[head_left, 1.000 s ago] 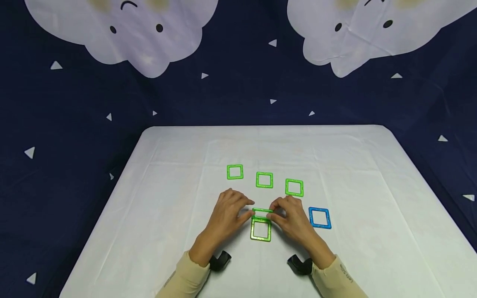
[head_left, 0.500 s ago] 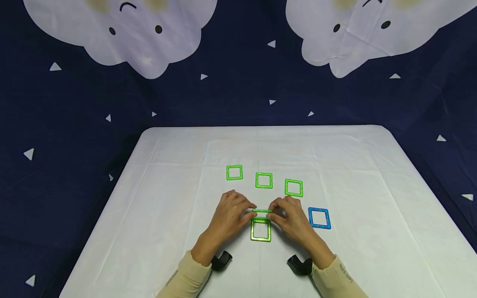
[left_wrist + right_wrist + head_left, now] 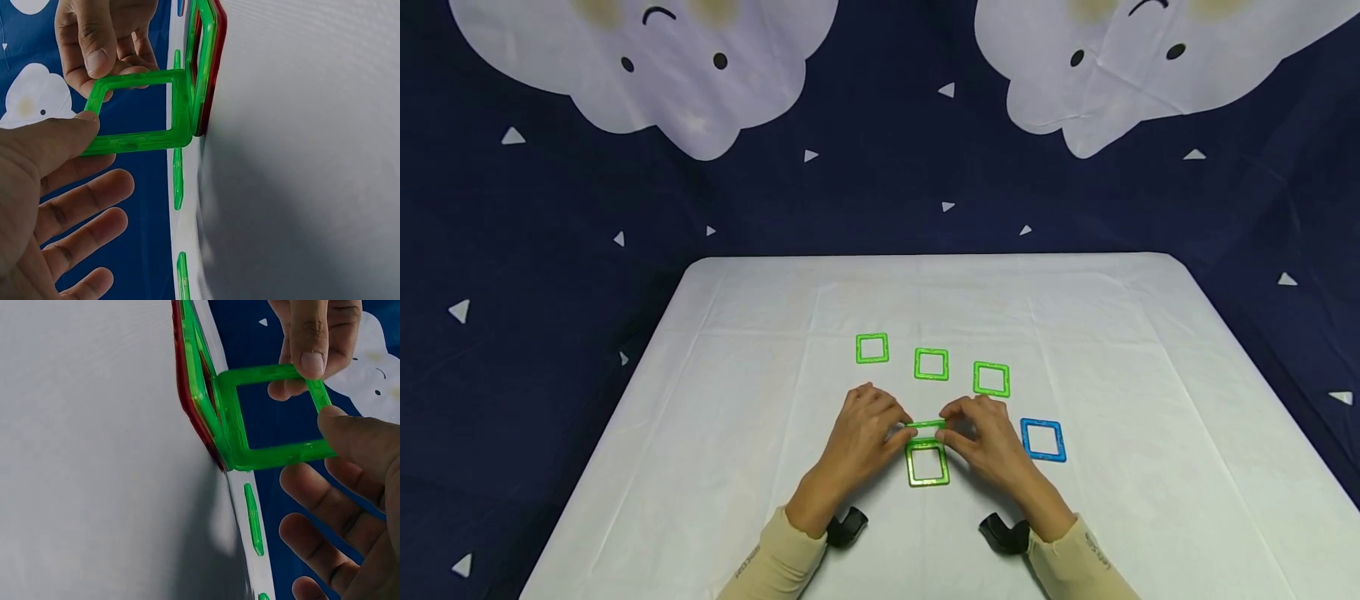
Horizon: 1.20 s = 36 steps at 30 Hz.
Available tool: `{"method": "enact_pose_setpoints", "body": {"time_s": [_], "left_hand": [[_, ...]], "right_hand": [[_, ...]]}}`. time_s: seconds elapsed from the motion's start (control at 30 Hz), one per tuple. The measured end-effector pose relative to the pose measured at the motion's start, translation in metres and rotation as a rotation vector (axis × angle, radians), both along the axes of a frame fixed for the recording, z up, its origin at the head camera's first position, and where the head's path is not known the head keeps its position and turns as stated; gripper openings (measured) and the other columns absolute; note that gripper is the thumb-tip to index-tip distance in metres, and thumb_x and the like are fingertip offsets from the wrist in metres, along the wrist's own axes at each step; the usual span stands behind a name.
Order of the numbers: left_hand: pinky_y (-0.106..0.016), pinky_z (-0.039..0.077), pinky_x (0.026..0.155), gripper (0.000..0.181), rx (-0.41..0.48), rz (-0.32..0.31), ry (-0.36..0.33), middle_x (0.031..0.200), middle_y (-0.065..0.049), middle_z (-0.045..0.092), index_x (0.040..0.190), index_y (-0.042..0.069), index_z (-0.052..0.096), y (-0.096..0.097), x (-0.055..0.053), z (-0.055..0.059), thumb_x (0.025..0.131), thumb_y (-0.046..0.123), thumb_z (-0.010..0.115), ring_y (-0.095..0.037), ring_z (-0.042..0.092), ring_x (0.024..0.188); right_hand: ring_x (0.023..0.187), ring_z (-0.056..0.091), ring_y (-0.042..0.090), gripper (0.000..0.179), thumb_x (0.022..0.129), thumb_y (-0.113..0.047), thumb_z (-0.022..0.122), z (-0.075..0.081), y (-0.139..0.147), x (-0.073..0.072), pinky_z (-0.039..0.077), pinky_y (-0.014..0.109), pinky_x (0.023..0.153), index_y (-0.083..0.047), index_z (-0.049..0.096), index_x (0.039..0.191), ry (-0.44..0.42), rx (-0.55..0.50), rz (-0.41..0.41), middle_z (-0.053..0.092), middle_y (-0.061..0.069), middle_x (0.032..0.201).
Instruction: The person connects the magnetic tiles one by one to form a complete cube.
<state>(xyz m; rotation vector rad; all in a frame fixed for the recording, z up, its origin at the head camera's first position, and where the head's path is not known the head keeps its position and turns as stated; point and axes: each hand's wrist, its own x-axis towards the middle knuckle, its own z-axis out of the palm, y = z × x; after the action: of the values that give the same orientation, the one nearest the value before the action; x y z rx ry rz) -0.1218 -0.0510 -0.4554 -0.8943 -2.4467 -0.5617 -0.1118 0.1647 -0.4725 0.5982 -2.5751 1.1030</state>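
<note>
Both hands hold one green square magnetic tile (image 3: 927,424), a hollow frame standing on edge. My left hand (image 3: 867,427) pinches its left side between thumb and index finger, the other fingers spread loosely. On the opposite side my right hand (image 3: 987,435) pinches it the same way. The tile's lower edge meets the far edge of another green square tile (image 3: 209,69) lying flat. Right under that flat tile is a red tile (image 3: 181,381), its rim showing in both wrist views.
Three green square tiles lie in a slanting row beyond the hands: left (image 3: 872,348), middle (image 3: 931,364) and right (image 3: 992,379). A blue square tile (image 3: 1042,440) lies right of the right hand. The white table (image 3: 737,417) backs onto a dark blue cloth (image 3: 880,200).
The flat stack has turned a little, its near edge shifting slightly right. The upright tile has turned slightly with it, both hands keeping their pinch on it.
</note>
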Motion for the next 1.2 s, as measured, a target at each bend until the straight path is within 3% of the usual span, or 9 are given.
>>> {"method": "enact_pose_setpoints", "body": {"time_s": [0.37,0.73,1.2], "left_hand": [[-0.043,0.043,0.098,0.015,-0.013,0.056,0.001,0.081,0.007,0.067,0.076,0.019,0.069,-0.003,0.007,-0.001,0.077,0.032,0.076,-0.013,0.059,0.088],[-0.044,0.042,0.098,0.019,-0.006,0.102,0.008,0.077,0.006,0.064,0.072,0.018,0.065,-0.004,0.02,0.001,0.074,0.032,0.078,-0.015,0.06,0.086],[-0.044,0.043,0.097,0.021,0.018,0.093,0.036,0.075,0.007,0.063,0.071,0.02,0.064,-0.006,0.028,-0.002,0.072,0.034,0.079,-0.014,0.059,0.086]], "right_hand": [[0.082,0.054,0.012,0.024,0.075,-0.015,0.079,0.003,0.006,-0.001,0.032,0.039,0.092,-0.01,0.067,0.095,-0.024,-0.035,-0.057,0.066,-0.006,0.079],[0.084,0.056,0.014,0.025,0.074,-0.01,0.078,0.004,0.012,-0.002,0.033,0.038,0.09,-0.008,0.066,0.096,0.012,-0.05,-0.08,0.067,-0.005,0.079],[0.082,0.055,0.015,0.025,0.073,-0.005,0.077,0.014,0.028,-0.008,0.033,0.039,0.09,-0.008,0.065,0.095,0.067,-0.08,-0.104,0.068,0.0,0.08]]}}
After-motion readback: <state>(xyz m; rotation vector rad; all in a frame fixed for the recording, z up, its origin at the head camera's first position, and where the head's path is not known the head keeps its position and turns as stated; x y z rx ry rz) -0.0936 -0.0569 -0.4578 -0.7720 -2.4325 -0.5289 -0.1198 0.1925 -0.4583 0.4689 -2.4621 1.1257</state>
